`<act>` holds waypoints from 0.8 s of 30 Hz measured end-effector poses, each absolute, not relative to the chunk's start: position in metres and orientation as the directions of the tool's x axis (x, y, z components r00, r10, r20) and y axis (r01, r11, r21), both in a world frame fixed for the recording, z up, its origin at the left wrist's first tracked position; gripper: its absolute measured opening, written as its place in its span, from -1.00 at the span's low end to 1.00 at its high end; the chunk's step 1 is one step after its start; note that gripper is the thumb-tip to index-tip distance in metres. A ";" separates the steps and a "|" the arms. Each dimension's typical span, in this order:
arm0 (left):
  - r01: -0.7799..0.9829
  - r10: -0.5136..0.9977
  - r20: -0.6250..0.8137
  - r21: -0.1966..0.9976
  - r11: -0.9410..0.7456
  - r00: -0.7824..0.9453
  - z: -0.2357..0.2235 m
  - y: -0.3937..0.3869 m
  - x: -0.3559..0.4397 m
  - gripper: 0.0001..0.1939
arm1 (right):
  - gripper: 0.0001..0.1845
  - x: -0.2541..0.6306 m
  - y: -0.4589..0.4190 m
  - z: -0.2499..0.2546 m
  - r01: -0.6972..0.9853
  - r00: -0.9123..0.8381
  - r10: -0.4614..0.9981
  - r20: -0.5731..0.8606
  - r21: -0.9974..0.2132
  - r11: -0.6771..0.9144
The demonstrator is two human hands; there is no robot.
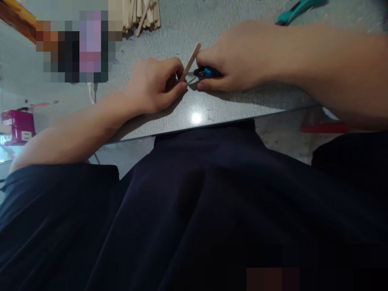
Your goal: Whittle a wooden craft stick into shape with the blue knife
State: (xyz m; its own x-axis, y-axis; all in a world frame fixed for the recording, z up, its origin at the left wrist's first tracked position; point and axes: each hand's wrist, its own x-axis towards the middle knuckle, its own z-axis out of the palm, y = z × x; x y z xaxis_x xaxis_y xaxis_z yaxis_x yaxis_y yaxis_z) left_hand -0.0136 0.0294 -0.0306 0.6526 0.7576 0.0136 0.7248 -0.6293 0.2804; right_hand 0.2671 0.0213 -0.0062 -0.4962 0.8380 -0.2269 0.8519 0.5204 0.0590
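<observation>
Between the thumb and fingers of my left hand (pixel 157 83) is a wooden craft stick (pixel 191 60), tilted with its rounded end up and to the right. Its lower end is hidden in my fingers. My right hand (pixel 227 60) is closed around a blue and black utility knife (pixel 209 72). The knife's thin blade points left and down, its tip close to my left thumb and the lower part of the stick. Whether the blade touches the stick I cannot tell. Both hands are low over the grey table (pixel 169 121), near its front edge.
A pile of craft sticks (pixel 142 16) lies at the back. A teal-handled tool (pixel 300 10) is behind my right wrist. A blurred-out object (pixel 90 44) with a white cable (pixel 91 93) stands at the left. A magenta box (pixel 20 126) is beyond my left forearm.
</observation>
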 end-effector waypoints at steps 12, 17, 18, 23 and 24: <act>0.730 0.763 0.017 0.277 -0.625 0.647 -0.030 0.028 -0.012 -0.57 | 0.06 0.269 0.022 -0.009 0.799 -0.544 0.805 -0.235 0.149 0.583; 0.744 0.774 0.002 0.274 -0.610 0.634 -0.027 0.027 -0.011 -0.51 | -0.08 0.269 0.021 -0.005 0.775 -0.565 0.796 -0.218 0.190 0.602; 0.743 0.773 -0.001 0.277 -0.609 0.634 -0.027 0.026 -0.011 -0.52 | -0.09 0.269 0.021 -0.004 0.772 -0.568 0.794 -0.218 0.193 0.606; 0.732 0.762 0.001 0.279 -0.622 0.647 -0.025 0.026 -0.013 -0.53 | -0.14 0.269 0.022 -0.004 0.765 -0.576 0.790 -0.211 0.201 0.612; 0.731 0.761 -0.002 0.281 -0.622 0.648 -0.025 0.026 -0.013 -0.54 | -0.14 0.270 0.022 -0.004 0.767 -0.574 0.790 -0.215 0.198 0.611</act>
